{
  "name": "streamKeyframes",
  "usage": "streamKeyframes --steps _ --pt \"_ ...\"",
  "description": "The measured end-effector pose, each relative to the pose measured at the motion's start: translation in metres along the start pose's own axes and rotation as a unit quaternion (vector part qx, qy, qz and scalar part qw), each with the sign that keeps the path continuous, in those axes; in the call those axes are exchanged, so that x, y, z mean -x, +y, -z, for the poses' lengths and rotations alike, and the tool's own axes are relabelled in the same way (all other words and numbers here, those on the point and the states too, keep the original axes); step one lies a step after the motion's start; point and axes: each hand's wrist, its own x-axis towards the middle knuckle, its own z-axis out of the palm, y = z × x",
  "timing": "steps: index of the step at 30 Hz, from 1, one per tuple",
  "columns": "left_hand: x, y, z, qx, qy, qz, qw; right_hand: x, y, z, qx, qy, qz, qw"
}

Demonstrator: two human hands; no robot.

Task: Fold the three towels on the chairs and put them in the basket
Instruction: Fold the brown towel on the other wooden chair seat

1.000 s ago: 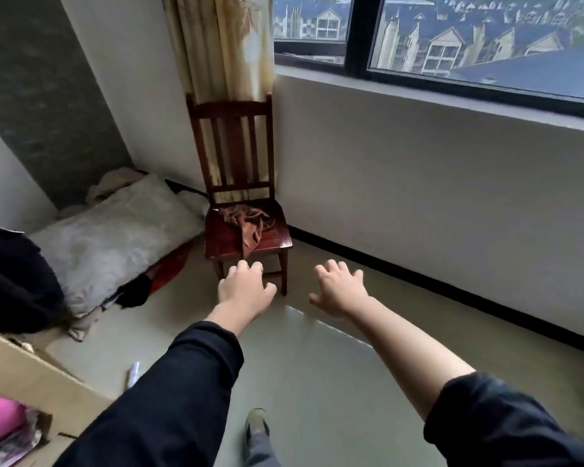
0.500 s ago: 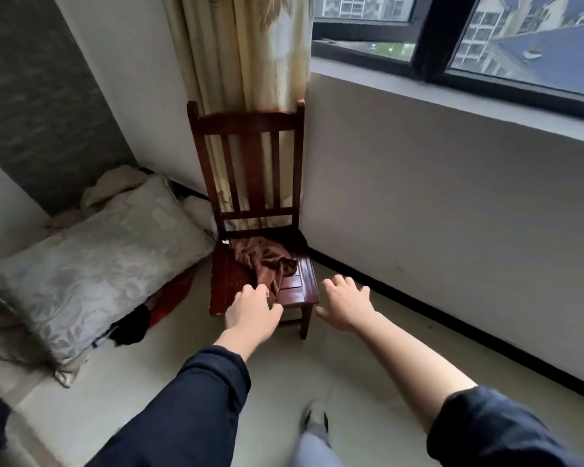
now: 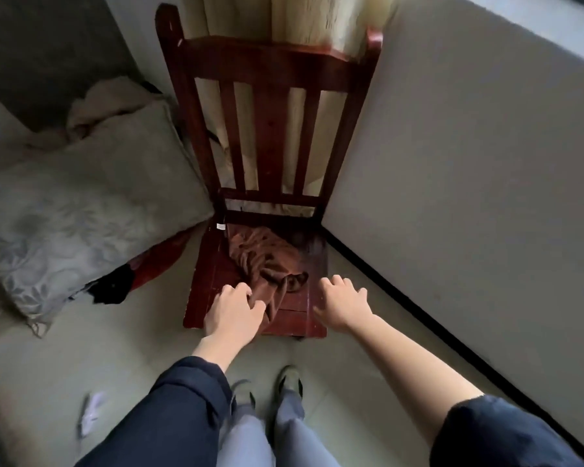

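Note:
A crumpled brown towel (image 3: 262, 256) lies on the seat of a dark red wooden chair (image 3: 209, 284) in the corner. One end of the towel hangs over the seat's front edge. My left hand (image 3: 235, 313) is over the front of the seat, fingers spread and touching the hanging end of the towel. My right hand (image 3: 343, 303) hovers open at the seat's front right corner, holding nothing. No basket and no other towels are in view.
A large grey cushion (image 3: 75, 217) with loose cloths leans against the chair's left side. A white wall (image 3: 469, 183) with a black skirting runs along the right. A curtain (image 3: 297, 18) hangs behind the chair back. My feet (image 3: 289, 380) stand before the chair.
I have walked up to the chair, so it now fills the view. Both hands have come down over the seat, and the left one has reached the towel's hanging end.

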Motion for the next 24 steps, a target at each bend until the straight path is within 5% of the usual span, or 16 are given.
streamKeyframes --steps 10,18,24 --pt "-0.112 -0.031 -0.079 0.007 -0.027 0.051 0.998 -0.117 -0.001 -0.083 -0.150 -0.064 -0.057 0.985" --pt "-0.215 -0.053 -0.117 0.086 0.069 0.040 0.993 -0.183 -0.017 -0.125 -0.510 -0.006 -0.240 0.826" --pt "-0.289 -0.052 -0.110 0.077 0.141 0.026 0.987 -0.219 -0.018 -0.140 -0.530 0.065 -0.253 0.806"
